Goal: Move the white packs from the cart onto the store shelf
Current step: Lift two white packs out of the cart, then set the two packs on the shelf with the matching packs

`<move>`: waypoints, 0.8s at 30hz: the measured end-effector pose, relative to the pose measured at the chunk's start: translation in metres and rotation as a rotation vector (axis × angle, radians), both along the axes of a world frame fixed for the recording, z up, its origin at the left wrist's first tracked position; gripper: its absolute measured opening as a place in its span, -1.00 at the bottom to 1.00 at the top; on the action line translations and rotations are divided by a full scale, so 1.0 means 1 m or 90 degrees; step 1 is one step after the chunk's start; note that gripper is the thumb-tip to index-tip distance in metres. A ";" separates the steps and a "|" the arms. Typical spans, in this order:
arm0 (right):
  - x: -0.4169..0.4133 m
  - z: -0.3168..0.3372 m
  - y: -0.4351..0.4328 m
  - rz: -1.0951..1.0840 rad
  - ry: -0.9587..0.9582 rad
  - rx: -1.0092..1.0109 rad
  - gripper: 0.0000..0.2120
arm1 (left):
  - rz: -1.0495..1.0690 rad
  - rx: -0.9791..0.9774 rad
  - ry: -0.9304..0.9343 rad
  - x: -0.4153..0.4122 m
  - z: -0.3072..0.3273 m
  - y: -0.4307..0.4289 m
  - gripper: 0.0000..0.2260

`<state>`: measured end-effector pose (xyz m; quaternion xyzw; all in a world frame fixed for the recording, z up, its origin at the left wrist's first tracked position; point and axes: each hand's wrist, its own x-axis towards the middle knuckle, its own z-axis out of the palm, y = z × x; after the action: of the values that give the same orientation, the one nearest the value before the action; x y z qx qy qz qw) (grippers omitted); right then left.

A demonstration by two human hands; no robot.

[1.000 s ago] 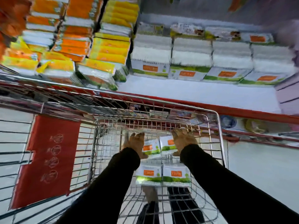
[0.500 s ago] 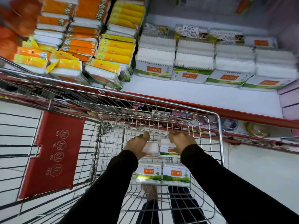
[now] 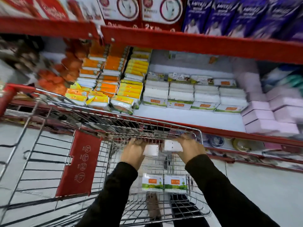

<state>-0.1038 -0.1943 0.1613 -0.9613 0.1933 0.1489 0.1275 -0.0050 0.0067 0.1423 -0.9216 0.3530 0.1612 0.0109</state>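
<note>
My left hand (image 3: 133, 150) grips one white pack (image 3: 151, 149) and my right hand (image 3: 190, 149) grips another white pack (image 3: 173, 145), both held side by side just below the wire cart's far rim (image 3: 164, 122). Two more white packs with orange and green labels (image 3: 164, 183) lie on the cart's bottom, nearer to me. On the white store shelf (image 3: 188, 117) beyond the cart, rows of the same white packs (image 3: 193, 97) stand stacked, with bare shelf in front of them.
Orange and yellow packs (image 3: 114, 82) fill the shelf's left part, pink boxes (image 3: 268, 112) the right. A red shelf edge (image 3: 180, 43) runs overhead with red and purple boxes above it. The cart's red child-seat flap (image 3: 78, 163) hangs at the left.
Both hands closed on the far two packs and lifted them from the cart's bottom up toward the rim. The camera tilted upward, so the upper shelf came into view.
</note>
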 end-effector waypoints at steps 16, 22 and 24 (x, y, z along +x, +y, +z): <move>0.073 0.057 -0.067 -0.038 -0.096 -0.084 -0.40 | -0.033 -0.063 -0.149 0.093 0.079 -0.101 -0.53; 0.093 0.035 -0.075 0.016 -0.060 -0.051 -0.41 | -0.070 -0.001 -0.129 0.105 0.054 -0.112 -0.53; 0.096 0.034 -0.077 0.023 -0.061 -0.043 -0.41 | -0.072 -0.001 -0.125 0.107 0.052 -0.111 -0.52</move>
<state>-0.0076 -0.2708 0.1949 -0.9744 0.1747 0.0986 0.1012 0.1025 -0.1046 0.1944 -0.9115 0.4020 0.0690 0.0536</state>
